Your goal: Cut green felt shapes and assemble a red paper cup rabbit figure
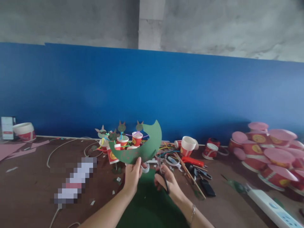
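I'm watching the L hand [133,173] pinching the green paper crescent [152,148] by its near edge, thumb lying on the face turned toward me. The crescent is hanging above the middle of the worktop [30,190], w/ its horns pointing up, the R one standing higher. The R hand [169,179] is grasping the scissors [165,180], fingers wrapping the black handles, blades pointing far, just under the crescent's R part. Blades are looking small and blurry from here, so I can't say for sure if they're touching the paper.

Below both hands, a dark green sheet [149,202] is lying at the near edge, w/ a tape roll [145,167] sitting just far of it. Behind the crescent, a few red cups [137,140] w/ cat-head cutouts [122,127] are standing. To the R of the scissors I'm seeing thin wooden sticks [190,175] and a red-orange tool [193,161] lying. Far R, pink-topped cups [258,138] are stacking up, w/ a white power strip [273,205] lying nearer.
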Demonstrator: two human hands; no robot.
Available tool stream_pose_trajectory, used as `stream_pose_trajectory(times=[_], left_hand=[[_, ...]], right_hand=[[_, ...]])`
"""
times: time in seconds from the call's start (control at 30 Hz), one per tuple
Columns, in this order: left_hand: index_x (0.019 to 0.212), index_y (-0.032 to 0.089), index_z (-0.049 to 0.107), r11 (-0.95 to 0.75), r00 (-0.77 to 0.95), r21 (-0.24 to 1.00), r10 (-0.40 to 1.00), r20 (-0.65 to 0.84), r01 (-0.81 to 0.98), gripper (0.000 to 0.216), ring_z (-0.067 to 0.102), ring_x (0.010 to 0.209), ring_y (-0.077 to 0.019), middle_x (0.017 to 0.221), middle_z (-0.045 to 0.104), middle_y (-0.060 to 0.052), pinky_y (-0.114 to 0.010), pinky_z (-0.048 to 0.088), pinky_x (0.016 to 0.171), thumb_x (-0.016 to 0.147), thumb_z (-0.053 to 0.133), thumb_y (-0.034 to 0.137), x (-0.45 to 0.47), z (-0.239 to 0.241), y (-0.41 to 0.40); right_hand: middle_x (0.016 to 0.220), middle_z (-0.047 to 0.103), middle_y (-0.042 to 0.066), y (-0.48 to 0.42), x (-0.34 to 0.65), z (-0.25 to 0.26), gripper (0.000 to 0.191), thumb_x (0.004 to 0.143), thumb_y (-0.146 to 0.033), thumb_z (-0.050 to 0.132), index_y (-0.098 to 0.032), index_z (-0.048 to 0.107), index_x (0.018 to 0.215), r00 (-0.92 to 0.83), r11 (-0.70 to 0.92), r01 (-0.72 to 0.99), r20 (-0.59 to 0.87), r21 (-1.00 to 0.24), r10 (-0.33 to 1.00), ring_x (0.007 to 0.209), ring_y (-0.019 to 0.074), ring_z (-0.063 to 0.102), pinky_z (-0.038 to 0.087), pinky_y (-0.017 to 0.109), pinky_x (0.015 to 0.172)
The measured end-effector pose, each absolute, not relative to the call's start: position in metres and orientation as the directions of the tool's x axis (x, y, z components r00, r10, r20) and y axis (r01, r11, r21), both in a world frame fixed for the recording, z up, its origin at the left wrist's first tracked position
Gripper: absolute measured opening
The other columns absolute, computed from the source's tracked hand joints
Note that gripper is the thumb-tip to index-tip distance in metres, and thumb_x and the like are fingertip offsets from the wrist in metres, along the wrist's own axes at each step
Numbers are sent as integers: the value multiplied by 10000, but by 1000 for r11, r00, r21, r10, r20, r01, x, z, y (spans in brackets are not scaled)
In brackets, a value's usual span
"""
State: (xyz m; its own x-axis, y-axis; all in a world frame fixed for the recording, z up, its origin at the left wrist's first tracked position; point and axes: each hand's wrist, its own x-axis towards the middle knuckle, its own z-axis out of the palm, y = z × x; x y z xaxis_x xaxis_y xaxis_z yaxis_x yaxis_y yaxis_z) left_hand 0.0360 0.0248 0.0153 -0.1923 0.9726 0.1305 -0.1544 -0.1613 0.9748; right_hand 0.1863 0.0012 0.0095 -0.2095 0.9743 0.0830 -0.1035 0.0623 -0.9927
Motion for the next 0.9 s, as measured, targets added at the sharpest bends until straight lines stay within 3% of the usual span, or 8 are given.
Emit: stream_pose_trajectory(times=[0.13, 0.37, 0.7, 0.9], left_hand=[[483, 122, 572, -151, -258, 962, 962, 89, -229, 563, 249, 326, -36, 331, 266, 69, -189, 183, 372, 768, 451, 591, 37, 14, 26], [473, 131, 543, -160, -306, 943, 950, 67, -290, 567, 252, 324, -38, 318, 275, 68, -179, 193, 371, 766, 442, 607, 40, 12, 25], [477, 134, 539, -70, -42, 995, 997, 67, -78, 546, 283, 321, -54, 304, 311, 58, -209, 210, 401, 787, 436, 570, 44, 7, 15], [438, 157, 453, -66, -16, 995, 998, 65, -80, 529, 263, 341, -58, 324, 307, 61, -229, 185, 417, 778, 456, 563, 44, 5, 16]], right_hand=[[547, 535, -46, -2, 181, 5, 327, 721, -427, 630, -159, 508, 861, -396, -20, 77, -49, -997, 917, 446, 78, 504, 376, 150, 374], [518, 538, -47, -6, 181, 10, 326, 705, -436, 631, -151, 534, 832, -425, -43, 146, -102, -988, 899, 409, 73, 495, 346, 141, 349], [533, 555, -28, -1, 183, 2, 384, 718, -498, 613, -142, 530, 834, -373, 32, 39, 15, -999, 928, 436, 83, 520, 345, 150, 368], [559, 545, -27, -3, 180, 4, 373, 739, -499, 597, -151, 528, 855, -345, 64, -10, 63, -998, 936, 493, 102, 541, 369, 163, 396]])
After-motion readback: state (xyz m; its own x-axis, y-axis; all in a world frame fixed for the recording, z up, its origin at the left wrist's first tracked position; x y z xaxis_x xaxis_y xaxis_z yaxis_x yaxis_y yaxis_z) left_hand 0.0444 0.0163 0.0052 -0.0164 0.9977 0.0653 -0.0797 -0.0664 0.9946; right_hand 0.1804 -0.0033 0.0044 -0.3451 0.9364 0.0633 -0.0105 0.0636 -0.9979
